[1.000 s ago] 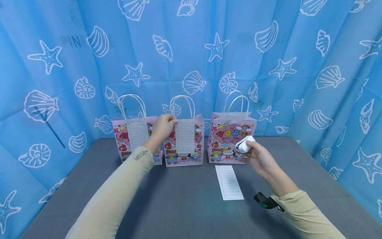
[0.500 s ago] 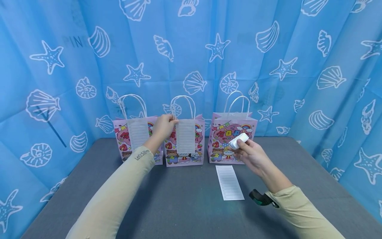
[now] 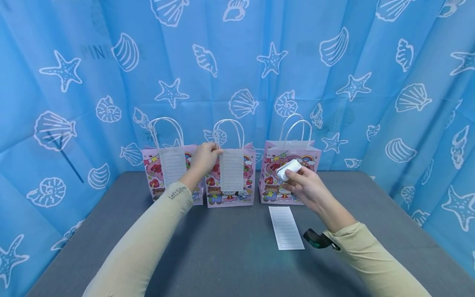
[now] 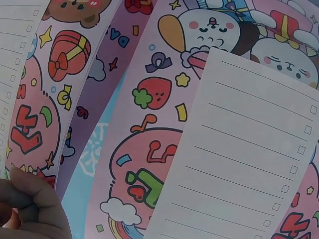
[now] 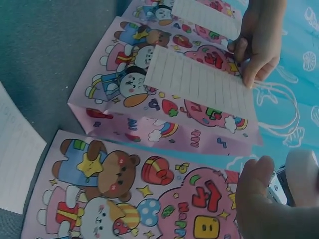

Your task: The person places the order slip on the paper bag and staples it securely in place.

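My left hand [image 3: 204, 160] pinches the top edge of a white lined slip [image 3: 231, 171] against the middle pink gift bag [image 3: 249, 181], below its twisted handle. The left wrist view shows that slip hanging over the cartoon print. In front of the right gift bag [image 3: 269, 177], my right hand [image 3: 309, 189] holds a small white stapler [image 3: 288, 170]. The right wrist view shows the stapler [image 5: 304, 174] partly, with a metal piece near the thumb. A second lined slip [image 3: 173, 165] lies against the front of the left gift bag [image 3: 151, 171].
Another lined slip [image 3: 286, 229] lies on the grey table [image 3: 230, 251] before the right bag. Behind the bags hangs a blue curtain [image 3: 222, 90] with seashell prints. A dark band [image 3: 317, 239] shows by the right sleeve.
My right hand has moved left and slightly up with the stapler, which has turned in the fingers. The left hand stays at the middle bag's top edge.
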Tool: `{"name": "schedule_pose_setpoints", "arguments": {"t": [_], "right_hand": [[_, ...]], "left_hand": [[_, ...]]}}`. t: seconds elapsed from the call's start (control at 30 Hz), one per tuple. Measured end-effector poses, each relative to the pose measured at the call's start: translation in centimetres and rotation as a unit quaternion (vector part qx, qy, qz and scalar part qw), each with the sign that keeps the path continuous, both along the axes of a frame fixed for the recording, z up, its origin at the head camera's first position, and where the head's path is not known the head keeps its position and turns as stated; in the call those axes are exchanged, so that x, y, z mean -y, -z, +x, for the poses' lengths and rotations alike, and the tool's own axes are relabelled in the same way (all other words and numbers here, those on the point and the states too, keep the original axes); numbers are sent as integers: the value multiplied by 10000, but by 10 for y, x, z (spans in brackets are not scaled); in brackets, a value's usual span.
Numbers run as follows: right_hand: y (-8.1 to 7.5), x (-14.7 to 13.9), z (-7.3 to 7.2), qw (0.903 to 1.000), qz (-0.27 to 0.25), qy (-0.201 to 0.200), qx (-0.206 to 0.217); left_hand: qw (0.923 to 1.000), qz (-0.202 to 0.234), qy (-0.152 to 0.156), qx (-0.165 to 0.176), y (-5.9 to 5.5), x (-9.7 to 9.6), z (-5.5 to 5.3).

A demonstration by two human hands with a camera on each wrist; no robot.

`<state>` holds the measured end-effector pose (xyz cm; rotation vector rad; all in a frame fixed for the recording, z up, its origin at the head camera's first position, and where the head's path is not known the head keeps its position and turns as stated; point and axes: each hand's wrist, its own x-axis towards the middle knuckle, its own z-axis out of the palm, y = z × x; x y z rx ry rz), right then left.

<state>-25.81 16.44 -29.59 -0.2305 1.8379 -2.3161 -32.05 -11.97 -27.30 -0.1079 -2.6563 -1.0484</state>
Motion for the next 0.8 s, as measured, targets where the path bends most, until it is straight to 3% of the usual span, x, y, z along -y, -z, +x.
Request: {"name": "schedule_pose_setpoints", "arguments": {"t": [0.33, 0.63, 0.8], "right_hand": [[-10, 16, -7, 9999, 115, -40, 39], [-15, 36, -14, 9945, 982, 299, -209], [-15, 45, -19, 9965, 753, 281, -220]], "left_hand": [[10000, 10, 16, -20, -1, 0, 1], [10000, -41, -34, -9, 0, 1, 0], [10000, -71, -44, -15, 0, 1, -1]]}}
